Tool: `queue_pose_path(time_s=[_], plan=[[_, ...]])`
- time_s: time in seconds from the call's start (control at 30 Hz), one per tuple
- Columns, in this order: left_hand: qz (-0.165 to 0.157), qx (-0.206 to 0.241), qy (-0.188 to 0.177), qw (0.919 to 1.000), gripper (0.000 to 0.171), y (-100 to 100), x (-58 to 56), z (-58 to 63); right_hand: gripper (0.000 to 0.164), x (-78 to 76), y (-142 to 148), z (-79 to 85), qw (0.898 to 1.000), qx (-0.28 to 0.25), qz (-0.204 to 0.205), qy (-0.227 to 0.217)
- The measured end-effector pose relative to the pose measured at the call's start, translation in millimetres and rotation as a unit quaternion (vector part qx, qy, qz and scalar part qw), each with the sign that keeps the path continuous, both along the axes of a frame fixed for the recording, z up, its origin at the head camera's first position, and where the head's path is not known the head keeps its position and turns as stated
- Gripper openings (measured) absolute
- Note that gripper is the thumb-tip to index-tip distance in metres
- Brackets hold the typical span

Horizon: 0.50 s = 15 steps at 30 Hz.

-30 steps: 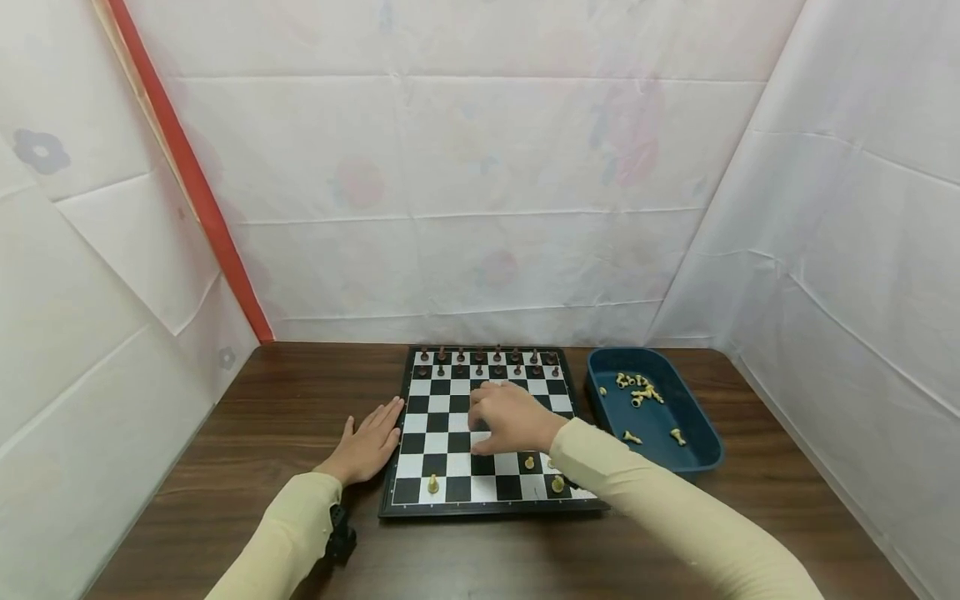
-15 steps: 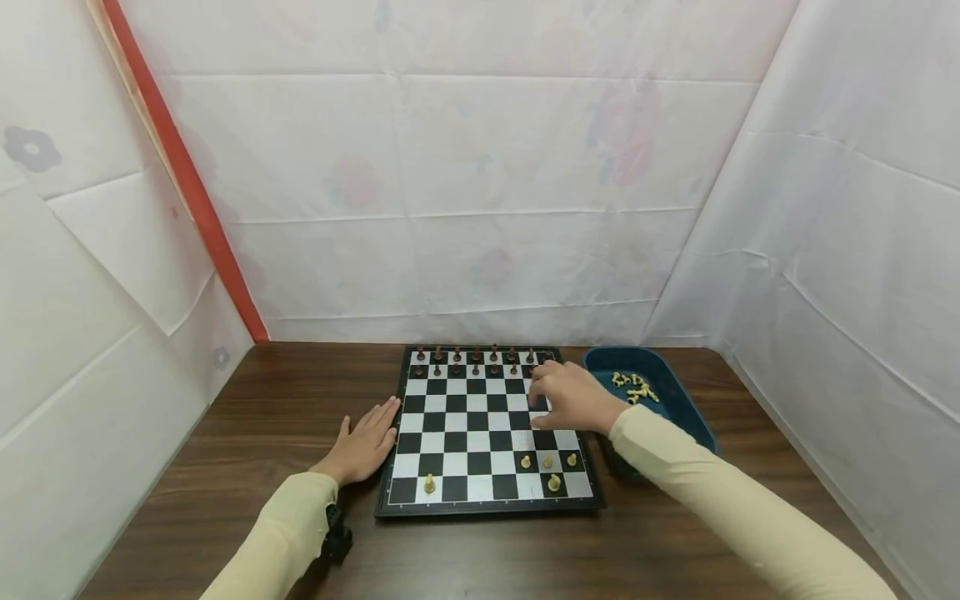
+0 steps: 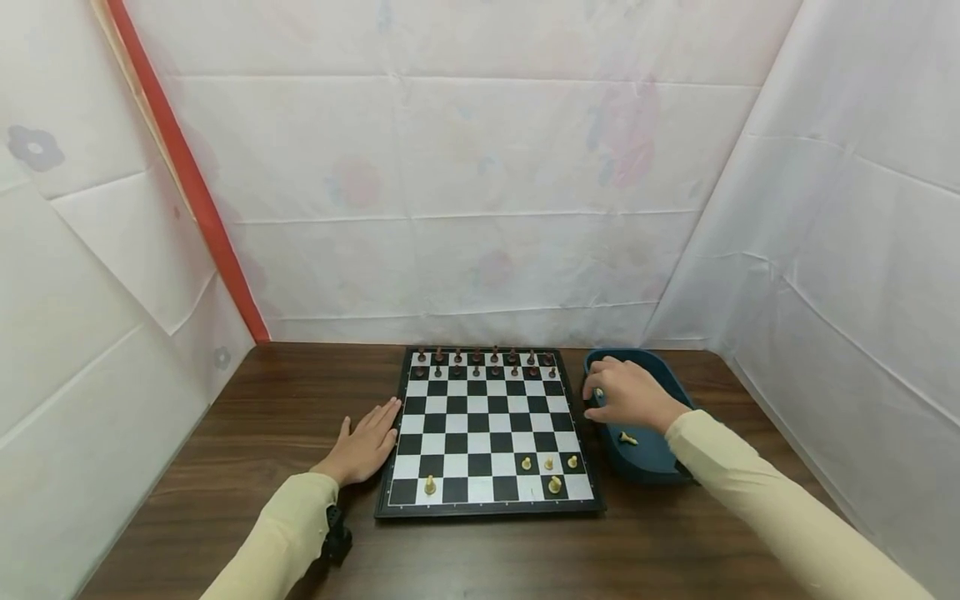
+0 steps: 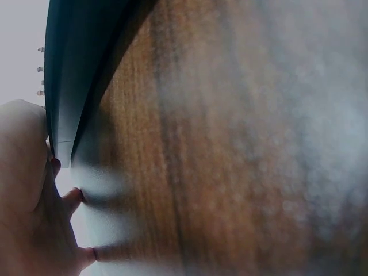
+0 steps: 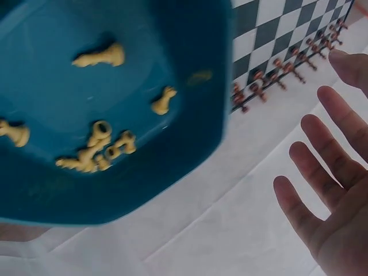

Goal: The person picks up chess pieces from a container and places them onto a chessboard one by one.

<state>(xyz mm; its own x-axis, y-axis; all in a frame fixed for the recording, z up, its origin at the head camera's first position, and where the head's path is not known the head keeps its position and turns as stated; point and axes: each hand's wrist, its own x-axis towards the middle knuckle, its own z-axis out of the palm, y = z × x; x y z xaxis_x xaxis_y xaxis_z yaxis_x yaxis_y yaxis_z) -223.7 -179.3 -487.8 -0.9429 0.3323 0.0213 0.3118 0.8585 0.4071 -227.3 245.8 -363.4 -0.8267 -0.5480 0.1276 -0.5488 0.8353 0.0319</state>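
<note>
My left hand point(image 3: 360, 442) lies flat beside the chessboard point(image 3: 465, 404), its straight fingers right at the left edge. In the left wrist view that hand point(image 4: 29, 184) shows beside the board's dark side point(image 4: 72, 86). My right hand point(image 3: 630, 396) hovers over the left side of the blue tray point(image 3: 652, 462), holding nothing. The right wrist view has its fingers point(image 5: 325, 144) spread apart. Loose cream chess pieces point(image 5: 89, 152) lie in the tray, most of them in a cluster. One cream piece point(image 3: 628, 438) shows below the hand; the hand hides others in the head view.
Dark red chess pieces point(image 3: 476, 371) stand in two rows along the board's far side. Several cream pieces stand near its front, including one point(image 3: 430, 485) at left and another point(image 3: 555, 484) at right. A brown wooden table point(image 3: 300, 392) meets white cloth walls point(image 3: 480, 192).
My right hand has moved right, from above the middle of the board to over the tray. The left hand stays at the board's edge.
</note>
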Motion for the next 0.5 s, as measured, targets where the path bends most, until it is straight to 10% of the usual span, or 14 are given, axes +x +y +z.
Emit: queue_pose_path(time_s=[0.5], plan=[[0.002, 0.0, 0.005, 1.0, 0.054, 1, 0.1, -1.9, 0.019, 2.5, 60, -27.9, 0.999, -0.004, -0.037, -0.029]])
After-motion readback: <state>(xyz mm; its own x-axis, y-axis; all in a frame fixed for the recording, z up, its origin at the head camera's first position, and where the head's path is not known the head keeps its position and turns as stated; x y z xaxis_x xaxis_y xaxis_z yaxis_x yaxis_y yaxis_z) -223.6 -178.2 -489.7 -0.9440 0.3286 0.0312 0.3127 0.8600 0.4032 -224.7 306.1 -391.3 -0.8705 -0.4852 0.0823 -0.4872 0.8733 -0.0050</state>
